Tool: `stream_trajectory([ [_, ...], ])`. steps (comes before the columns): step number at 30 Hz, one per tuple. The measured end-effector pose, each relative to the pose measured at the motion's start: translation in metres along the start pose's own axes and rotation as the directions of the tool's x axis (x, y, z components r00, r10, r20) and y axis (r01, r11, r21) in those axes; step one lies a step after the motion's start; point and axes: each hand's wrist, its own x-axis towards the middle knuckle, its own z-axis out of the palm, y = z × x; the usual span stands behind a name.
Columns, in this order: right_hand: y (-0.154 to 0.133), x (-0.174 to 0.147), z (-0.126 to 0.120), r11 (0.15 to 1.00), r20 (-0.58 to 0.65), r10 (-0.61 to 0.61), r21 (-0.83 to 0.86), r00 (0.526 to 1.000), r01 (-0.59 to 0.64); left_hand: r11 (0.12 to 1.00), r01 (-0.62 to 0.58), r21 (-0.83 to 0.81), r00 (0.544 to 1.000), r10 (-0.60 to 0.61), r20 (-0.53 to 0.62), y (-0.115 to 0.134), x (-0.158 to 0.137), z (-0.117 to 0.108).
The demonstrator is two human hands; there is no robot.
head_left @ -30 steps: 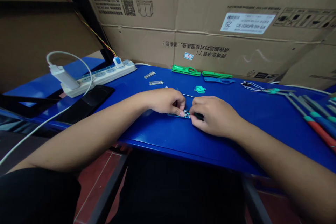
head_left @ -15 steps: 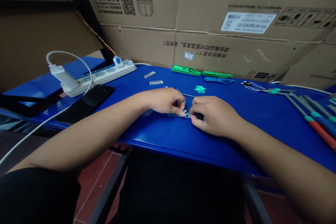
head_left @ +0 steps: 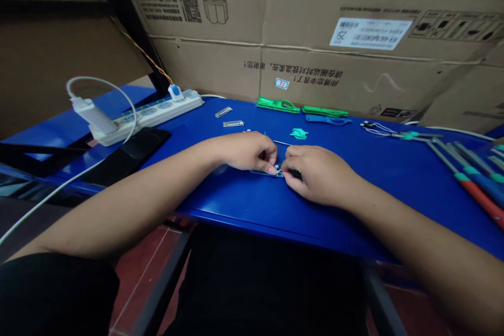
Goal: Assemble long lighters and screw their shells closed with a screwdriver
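Near the table's front edge, my left hand [head_left: 250,151] is closed, its thumb and fingers pinching down on a small blue plastic shell [head_left: 271,174] lying on the tabletop. Small white wires [head_left: 280,171] show at the shell's right end, between the hands. My right hand [head_left: 321,174] is closed there too, its fingertips at the wires. A black piece [head_left: 295,173] shows inside its grip; what kind it is stays hidden. Just behind the hands lies a thin metal rod [head_left: 282,143]. Farther back is a cluster of small teal plastic parts [head_left: 299,133].
Green shells [head_left: 278,105] and a blue one [head_left: 328,119] lie along the cardboard [head_left: 220,63]. Clear small parts [head_left: 233,124] are behind my left hand. Left: a power strip [head_left: 147,115] and black phone-like slab [head_left: 129,153]. Right: wires [head_left: 384,129] and metal rods with coloured handles [head_left: 478,194].
Both hands stay at the blue shell, with only slight finger movement by the right hand at the wires. The whole view has shifted a little to the left.
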Motion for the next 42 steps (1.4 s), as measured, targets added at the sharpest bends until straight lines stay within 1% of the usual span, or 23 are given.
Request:
stream_trajectory([
  [2, -0.002, 0.001, 0.000, 1.000, 0.009, 0.027, 0.010, 1.000, -0.028, 1.000, 0.009, 0.003, 1.000, -0.009, 0.001, 0.001, 0.000, 0.000],
  [8, -0.009, 0.006, -0.002, 0.983, 0.022, 0.160, 0.086, 0.987, -0.161, 1.000, 0.006, 0.028, 1.000, -0.006, -0.006, 0.003, 0.000, 0.001],
  [15, -0.017, 0.009, 0.001, 0.972, 0.015, 0.209, 0.108, 0.978, -0.209, 1.000, 0.005, 0.031, 1.000, -0.005, 0.001, 0.004, 0.001, 0.002],
  [19, -0.009, 0.006, 0.001, 0.975, -0.003, 0.167, 0.149, 0.986, -0.165, 0.999, -0.021, 0.028, 1.000, 0.021, -0.007, 0.002, 0.000, 0.001],
  [22, 0.007, -0.004, -0.005, 0.969, -0.050, 0.111, 0.227, 0.993, -0.097, 0.999, -0.027, 0.031, 0.999, 0.027, -0.017, 0.002, -0.001, 0.000],
  [25, 0.023, -0.016, -0.012, 0.969, -0.088, 0.055, 0.246, 0.995, -0.031, 1.000, -0.024, 0.015, 1.000, 0.024, -0.005, 0.002, -0.002, -0.001],
  [29, 0.028, -0.022, -0.014, 0.973, -0.031, -0.086, 0.211, 0.996, 0.090, 0.999, -0.038, -0.006, 0.999, 0.038, -0.005, 0.001, -0.002, -0.001],
  [31, 0.025, -0.021, -0.012, 0.979, -0.005, -0.120, 0.164, 0.993, 0.119, 0.999, -0.040, -0.026, 0.999, 0.040, -0.011, 0.000, -0.003, -0.001],
  [33, 0.022, -0.019, -0.010, 0.983, 0.009, -0.129, 0.129, 0.992, 0.127, 0.998, -0.036, -0.055, 0.999, 0.035, -0.008, -0.001, -0.003, -0.001],
  [35, 0.021, -0.018, -0.007, 0.982, 0.009, -0.129, 0.140, 0.992, 0.127, 0.997, -0.036, -0.072, 0.999, 0.036, -0.003, -0.001, -0.003, -0.001],
  [39, 0.019, -0.017, -0.005, 0.963, 0.007, -0.077, 0.260, 0.997, 0.073, 0.997, -0.046, -0.064, 0.999, 0.046, -0.004, -0.001, -0.003, -0.001],
  [42, 0.016, -0.016, -0.003, 0.949, 0.012, -0.019, 0.314, 1.000, 0.015, 0.998, -0.038, -0.059, 0.999, 0.038, 0.004, -0.001, -0.003, -0.001],
])
